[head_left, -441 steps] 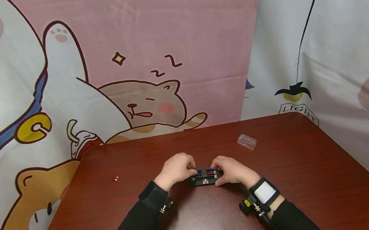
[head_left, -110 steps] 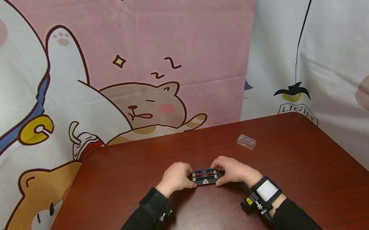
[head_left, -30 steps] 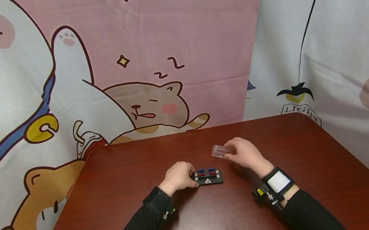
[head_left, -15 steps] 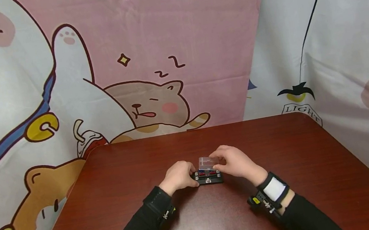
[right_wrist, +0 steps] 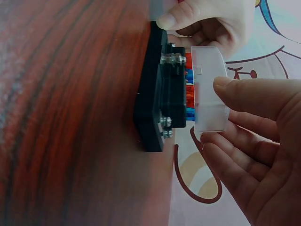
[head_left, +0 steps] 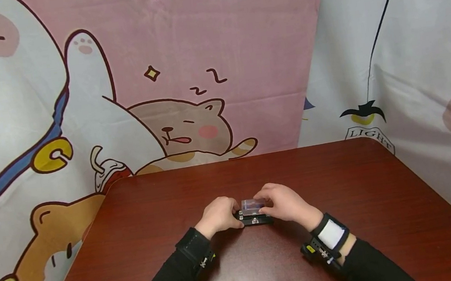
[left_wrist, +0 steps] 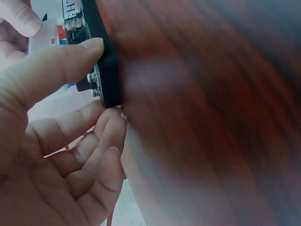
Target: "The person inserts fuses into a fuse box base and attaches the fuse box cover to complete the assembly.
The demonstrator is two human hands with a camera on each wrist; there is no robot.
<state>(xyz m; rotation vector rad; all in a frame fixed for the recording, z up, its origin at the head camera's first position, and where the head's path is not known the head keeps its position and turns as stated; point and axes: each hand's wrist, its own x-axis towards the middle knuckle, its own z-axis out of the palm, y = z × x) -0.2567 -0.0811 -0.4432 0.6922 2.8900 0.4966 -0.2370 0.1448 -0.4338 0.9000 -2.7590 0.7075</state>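
A black fuse block sits on the table, with red and blue blade fuses standing in it and metal screws at its ends. My left hand grips the block's left end, thumb on the near edge and fingers behind. Between the thumb and fingers of my right hand is a clear plastic cover. The cover stands over the fuses, whose lower parts show in the right wrist view between it and the black base. From the head view the fuses are mostly hidden beneath the cover.
The reddish-brown wooden table spreads around both hands. A cloth printed with cartoon animals hangs behind its far edge. Each wrist wears a strapped camera, such as the right wrist camera.
The red and white bits at the left are gone since the oldest frame. My right hand let go of the block, picked up the clear cover and brought it left and down over the fuses.
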